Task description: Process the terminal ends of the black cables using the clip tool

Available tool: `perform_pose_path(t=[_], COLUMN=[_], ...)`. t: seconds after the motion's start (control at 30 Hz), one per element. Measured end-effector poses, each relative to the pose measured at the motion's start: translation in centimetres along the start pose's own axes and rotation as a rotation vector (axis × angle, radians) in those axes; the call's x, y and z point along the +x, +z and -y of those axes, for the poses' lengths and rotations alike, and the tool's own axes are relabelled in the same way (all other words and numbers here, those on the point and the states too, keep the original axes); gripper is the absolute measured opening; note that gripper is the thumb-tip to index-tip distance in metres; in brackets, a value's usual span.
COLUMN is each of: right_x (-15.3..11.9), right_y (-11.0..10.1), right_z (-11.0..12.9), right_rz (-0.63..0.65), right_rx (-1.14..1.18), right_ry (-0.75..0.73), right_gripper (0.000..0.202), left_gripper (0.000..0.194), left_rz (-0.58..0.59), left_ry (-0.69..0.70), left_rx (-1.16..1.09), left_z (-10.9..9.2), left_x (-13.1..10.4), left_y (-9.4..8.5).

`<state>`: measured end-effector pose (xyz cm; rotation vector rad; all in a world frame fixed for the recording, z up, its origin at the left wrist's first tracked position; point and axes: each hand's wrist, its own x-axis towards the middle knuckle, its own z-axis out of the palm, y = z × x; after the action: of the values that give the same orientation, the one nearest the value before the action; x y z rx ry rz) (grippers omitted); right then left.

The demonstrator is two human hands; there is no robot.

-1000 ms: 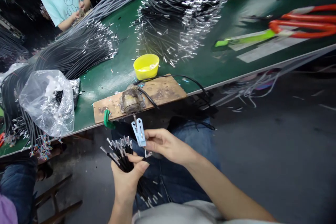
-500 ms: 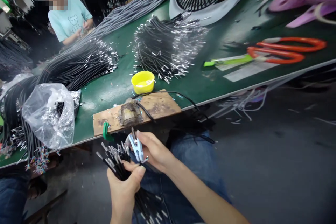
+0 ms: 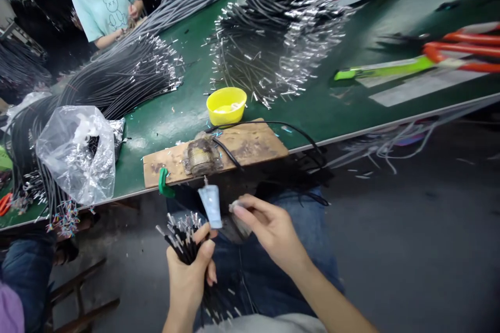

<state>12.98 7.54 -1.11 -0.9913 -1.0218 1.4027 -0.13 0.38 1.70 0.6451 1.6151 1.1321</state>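
Note:
My left hand (image 3: 189, 276) is wrapped round a bundle of black cables (image 3: 183, 242) whose silver-coloured ends point up and away from me; their other ends hang down over my lap. Just beyond its fingers is a light blue clip (image 3: 211, 205), near a thin metal rod at the front of a grimy round device (image 3: 201, 156). To the right of the clip, and apart from it, my right hand (image 3: 269, 226) is closed in a pinch. Something small and whitish shows at its fingertips, too unclear to name.
The device sits on a wooden board (image 3: 258, 143) at the table edge, beside a green clamp (image 3: 162, 182). Behind stand a yellow bowl (image 3: 226, 106) and piled black cables (image 3: 269, 21). A plastic bag (image 3: 78, 156) lies left, orange-handled scissors (image 3: 464, 49) right. A person sits across.
My right hand has left the light blue clip and moved right. The clip now stands clear of the fingers of that hand. My left hand keeps its hold on the cables, and the view has shifted.

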Motion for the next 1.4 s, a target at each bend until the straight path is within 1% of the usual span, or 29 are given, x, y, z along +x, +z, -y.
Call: perform_pose_path(t=[0.07,0.13,0.17,0.2,0.27,0.3,0.37,0.5,0.53,0.57,0.6,0.63,0.7,0.73,0.77,0.8,0.83,0.9,0.97,1.03,1.07,1.1,1.13,1.2,1.23,1.27,1.3,1.33,1.4], right_x=[-0.7,-1.1,-1.2,-1.2,-1.2,-1.2,-1.4,-2.3,-2.5,-2.7,-2.8,-2.9,-2.8,-2.6,-2.5,-2.3,-2.1,-1.7,-1.5,-1.7,-1.9,-2.1,-2.3,-2.7,-2.7,-2.6,-2.5,-2.2,-1.6], right_y=[0.5,1.2,1.5,1.7,2.1,2.2,2.4,3.1,3.3,3.4,3.4,3.3,3.0,2.8,2.6,2.3,2.1,1.9,1.9,2.3,2.5,2.7,2.9,3.0,2.9,2.8,2.6,2.3,1.8], right_z=[0.7,1.6,2.0,2.3,2.6,2.6,2.3,1.0,0.6,0.2,-0.1,-0.4,-0.9,-1.0,-1.0,-0.9,-0.6,0.1,0.7,1.0,1.0,0.9,0.7,0.5,0.4,0.5,0.6,0.7,1.1], right_rz=[0.008,0.118,0.196,0.261,0.319,0.311,0.231,-0.049,-0.077,-0.063,-0.009,0.069,0.215,0.255,0.278,0.293,0.308,0.334,0.330,0.280,0.233,0.167,0.091,-0.035,-0.053,-0.029,0.033,0.127,0.356], right_rx=[-0.224,-0.401,-0.447,-0.464,-0.444,-0.423,-0.399,-0.365,-0.327,-0.266,-0.185,-0.090,0.101,0.174,0.221,0.238,0.225,0.153,0.102,0.086,0.064,0.018,-0.050,-0.197,-0.248,-0.266,-0.243,-0.180,0.018], right_ry=[-0.269,-0.455,-0.500,-0.514,-0.500,-0.490,-0.495,-0.602,-0.600,-0.562,-0.487,-0.382,-0.140,-0.037,0.032,0.058,0.049,-0.013,-0.044,-0.039,-0.064,-0.125,-0.227,-0.488,-0.588,-0.633,-0.609,-0.512,-0.186], right_gripper=[0.014,0.008,0.007,0.008,0.015,0.019,0.022,0.021,0.020,0.019,0.018,0.017,0.020,0.023,0.026,0.028,0.029,0.027,0.025,0.027,0.027,0.026,0.023,0.016,0.016,0.016,0.015,0.015,0.025], left_gripper=[0.036,0.033,0.032,0.030,0.028,0.029,0.033,0.039,0.040,0.042,0.043,0.044,0.045,0.045,0.045,0.045,0.046,0.046,0.047,0.050,0.051,0.053,0.054,0.053,0.051,0.049,0.048,0.046,0.042], left_rz=[0.009,0.034,0.041,0.041,0.032,0.032,0.041,0.057,0.062,0.068,0.074,0.081,0.100,0.113,0.127,0.139,0.152,0.177,0.192,0.182,0.170,0.157,0.147,0.132,0.126,0.118,0.108,0.093,0.055], left_ry=[-0.015,-0.026,-0.026,-0.022,-0.011,-0.007,-0.011,-0.030,-0.035,-0.042,-0.049,-0.055,-0.071,-0.081,-0.092,-0.104,-0.116,-0.142,-0.153,-0.138,-0.124,-0.111,-0.102,-0.098,-0.098,-0.097,-0.091,-0.076,-0.017], left_rx=[-0.023,-0.035,-0.034,-0.034,-0.045,-0.055,-0.083,-0.147,-0.162,-0.176,-0.188,-0.197,-0.209,-0.212,-0.214,-0.216,-0.217,-0.213,-0.209,-0.208,-0.210,-0.211,-0.210,-0.198,-0.188,-0.177,-0.167,-0.157,-0.139], left_z=[0.3,0.6,0.7,0.8,1.0,1.0,1.2,1.6,1.7,1.8,1.8,1.8,1.8,1.8,1.7,1.6,1.5,1.3,1.1,0.9,0.8,0.8,0.7,0.6,0.6,0.5,0.4,0.3,0.1], left_x=[0.0,0.0,-0.1,-0.1,-0.1,-0.1,-0.1,-0.3,-0.4,-0.5,-0.5,-0.5,-0.5,-0.4,-0.4,-0.3,-0.2,-0.2,-0.2,-0.3,-0.4,-0.5,-0.6,-0.7,-0.7,-0.7,-0.7,-0.6,-0.3], left_y=[0.2,0.3,0.4,0.3,0.1,0.0,-0.2,0.1,0.3,0.4,0.6,0.6,0.6,0.5,0.4,0.2,0.1,-0.1,0.0,0.2,0.4,0.6,0.8,1.0,1.0,0.9,0.8,0.6,0.3])
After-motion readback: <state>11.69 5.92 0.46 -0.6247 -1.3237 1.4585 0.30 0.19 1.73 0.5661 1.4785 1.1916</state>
